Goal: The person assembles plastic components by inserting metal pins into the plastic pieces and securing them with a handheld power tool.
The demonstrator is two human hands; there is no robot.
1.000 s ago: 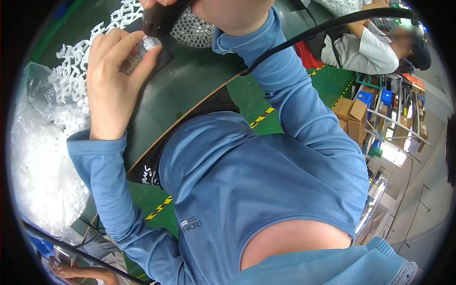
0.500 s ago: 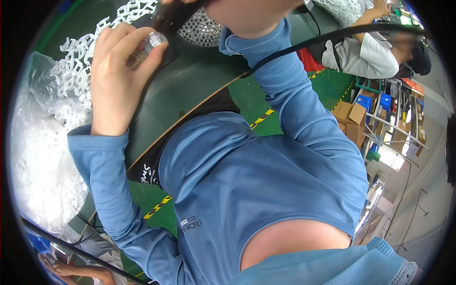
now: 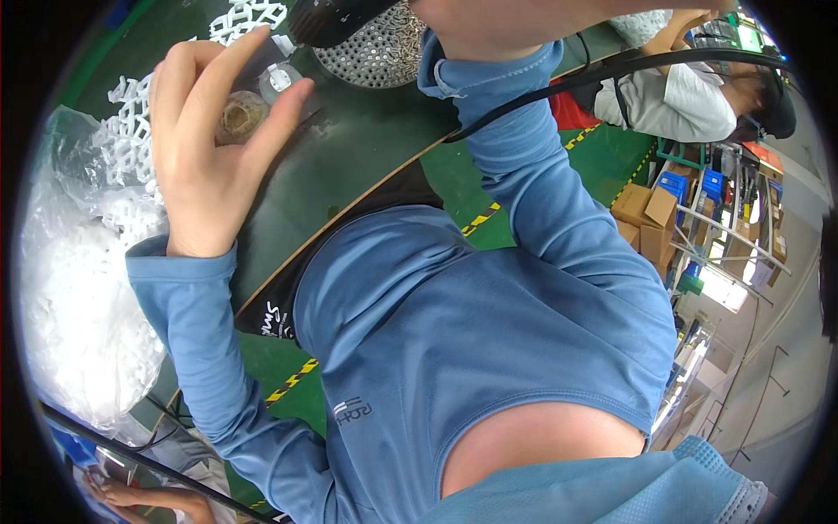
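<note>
My left hand (image 3: 199,144) is open over the bench at the upper left, thumb and fingers spread apart. Between the thumb and forefinger, apart from both, a small white plastic part (image 3: 279,79) sits on a clear round piece. A tan, ring-like object (image 3: 243,113) lies beside the palm. My right hand (image 3: 502,24) is at the top edge, its fingers mostly cut off by the frame. It appears to grip a black power tool (image 3: 340,19), whose exact kind I cannot make out. The tool overlaps the rim of a perforated metal dish (image 3: 362,61) of small screws.
White plastic link-like parts (image 3: 131,131) and a clear bag of white parts (image 3: 92,306) lie along the left. A black cable (image 3: 611,63) crosses near my right forearm. Co-workers sit at the upper right (image 3: 690,105) and lower left. Shelving with boxes (image 3: 650,214) stands at right.
My left fingers have opened and let go of the white plastic part, which stays on the bench. My right hand has shifted to the right, and the black tool has moved up, uncovering more of the dish.
</note>
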